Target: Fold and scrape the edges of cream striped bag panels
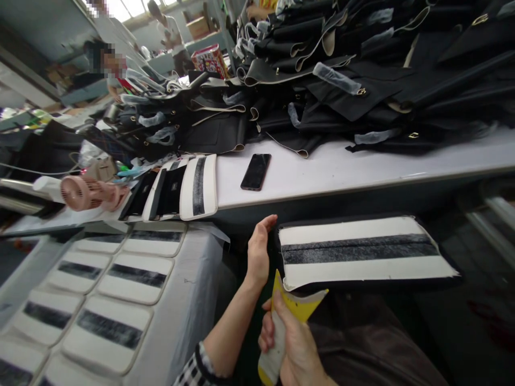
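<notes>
My right hand [295,340] is closed round the pale handle of a yellow scraper [300,304], whose wide blade points up toward the panel's near left corner. A white panel with a dark stripe [354,271] lies on a larger black piece, above my lap. My left hand [258,254] stands edge-on at the left end of that black piece, fingers stretched out. Whether it touches the edge I cannot tell.
On the left, several white striped panels [120,279] lie in rows on a covered surface. A phone [256,171], a pink fan [84,193] and piles of black leather-like pieces [217,131] occupy the white table [322,171]. Other people [171,35] are at the back left.
</notes>
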Tool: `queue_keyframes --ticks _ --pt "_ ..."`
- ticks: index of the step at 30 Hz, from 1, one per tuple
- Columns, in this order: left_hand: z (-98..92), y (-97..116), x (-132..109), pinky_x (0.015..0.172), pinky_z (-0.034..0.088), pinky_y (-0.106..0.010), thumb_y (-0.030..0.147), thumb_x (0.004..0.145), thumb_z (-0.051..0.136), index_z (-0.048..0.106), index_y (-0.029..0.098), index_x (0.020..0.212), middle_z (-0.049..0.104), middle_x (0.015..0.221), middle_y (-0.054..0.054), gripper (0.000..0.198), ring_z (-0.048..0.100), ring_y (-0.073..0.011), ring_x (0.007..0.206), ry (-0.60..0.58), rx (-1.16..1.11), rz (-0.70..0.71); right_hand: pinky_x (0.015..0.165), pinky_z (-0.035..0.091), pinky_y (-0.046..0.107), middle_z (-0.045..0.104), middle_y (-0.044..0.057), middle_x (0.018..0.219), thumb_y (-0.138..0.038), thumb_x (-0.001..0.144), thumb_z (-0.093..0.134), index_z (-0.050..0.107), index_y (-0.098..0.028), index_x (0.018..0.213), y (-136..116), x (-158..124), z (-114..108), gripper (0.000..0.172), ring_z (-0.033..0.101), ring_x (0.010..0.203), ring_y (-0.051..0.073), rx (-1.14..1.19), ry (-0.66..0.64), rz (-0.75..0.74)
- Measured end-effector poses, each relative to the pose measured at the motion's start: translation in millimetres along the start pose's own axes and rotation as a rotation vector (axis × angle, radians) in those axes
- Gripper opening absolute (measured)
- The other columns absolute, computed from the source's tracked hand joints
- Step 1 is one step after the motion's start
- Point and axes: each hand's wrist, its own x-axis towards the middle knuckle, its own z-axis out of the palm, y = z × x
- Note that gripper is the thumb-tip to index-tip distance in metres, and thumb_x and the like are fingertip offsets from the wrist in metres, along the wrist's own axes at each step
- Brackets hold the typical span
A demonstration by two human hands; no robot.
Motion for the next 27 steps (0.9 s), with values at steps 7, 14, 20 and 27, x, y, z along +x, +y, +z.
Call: queue_keyframes --ticks 7,14,20,27 --pt "12.4 18 -5 0.109 0.037 -0.035 0.041 0.101 0.039 0.066 0.02 0.116 0.063 0.126 -0.007 0.038 0.053 -0.0211 0.123 -0.091 0.253 0.184 0.036 0.029 0.022 0.042 -0.006 0.04 -0.076 0.049 0.08 0.06 -0.015 0.067 -10 -3 3 0.066 0.032 0.034 0.007 -0.064 0.042 0.046" --pt "15.3 18 -1 0.105 0.041 -0.034 0.039 0.102 0.038 0.066 0.019 0.113 0.065 0.12 -0.007 0.036 0.056 -0.0207 0.117 -0.066 0.261 0.163 0.036 0.032 0.024 0.043 -0.005 0.038 -0.069 0.05 0.083 0.057 -0.019 0.055 1 6 3 0.057 0.034 0.033 0.009 0.003 0.069 0.016" --pt "17.9 21 0 0.102 0.042 -0.032 0.037 0.101 0.04 0.067 0.02 0.11 0.066 0.116 -0.007 0.033 0.058 -0.0205 0.114 -0.062 0.313 0.175 0.036 0.033 0.025 0.043 -0.005 0.039 -0.072 0.055 0.079 0.053 -0.02 0.056 4 13 2 0.058 0.036 0.033 0.01 -0.038 0.067 -0.079" --pt "18.5 21 -1 0.104 0.041 -0.032 0.034 0.101 0.04 0.067 0.02 0.111 0.066 0.118 -0.006 0.032 0.057 -0.0198 0.116 -0.047 0.325 0.155 0.032 0.034 0.024 0.044 -0.006 0.037 -0.074 0.055 0.078 0.056 -0.019 0.063 -18 7 -8 0.059 0.036 0.029 0.01 -0.208 -0.028 0.052"
